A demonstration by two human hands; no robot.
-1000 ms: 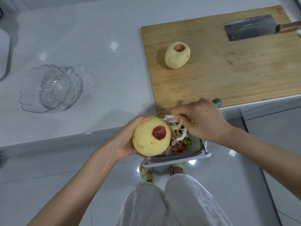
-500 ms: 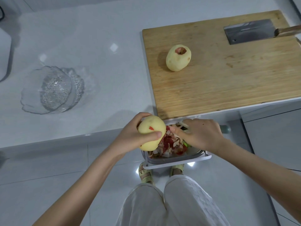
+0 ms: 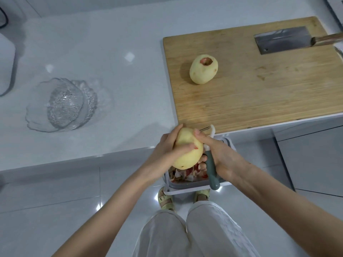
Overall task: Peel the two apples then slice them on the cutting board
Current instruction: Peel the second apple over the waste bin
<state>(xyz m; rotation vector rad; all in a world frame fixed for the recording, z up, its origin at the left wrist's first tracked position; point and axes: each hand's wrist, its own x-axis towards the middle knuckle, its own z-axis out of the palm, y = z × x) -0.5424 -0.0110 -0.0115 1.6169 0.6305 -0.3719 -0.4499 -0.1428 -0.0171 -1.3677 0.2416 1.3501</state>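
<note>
A white tabletop [image 3: 115, 75] runs above a glossy, pale tiled floor [image 3: 55, 210]. Beyond the hands and slightly to their right, a wooden cutting board [image 3: 259, 101] lies on the tabletop. It carries a peeled apple [image 3: 203, 72] near its left side and a cleaver [image 3: 284, 42] at its far right. A clear glass bowl [image 3: 63, 104] sits well off to the left of the left hand [image 3: 165, 151].

Both hands meet just off the tabletop's front edge, over a small bin [image 3: 185, 186] filled with peelings [image 3: 187, 173]. The left hand cups the held apple [image 3: 187, 151] from the left, thumb across its front. The right hand [image 3: 222, 156] grips the green handle of a peeler [image 3: 211, 164], its thumb pressing on the apple's upper end. The peeler's head shows behind the fruit.
</note>
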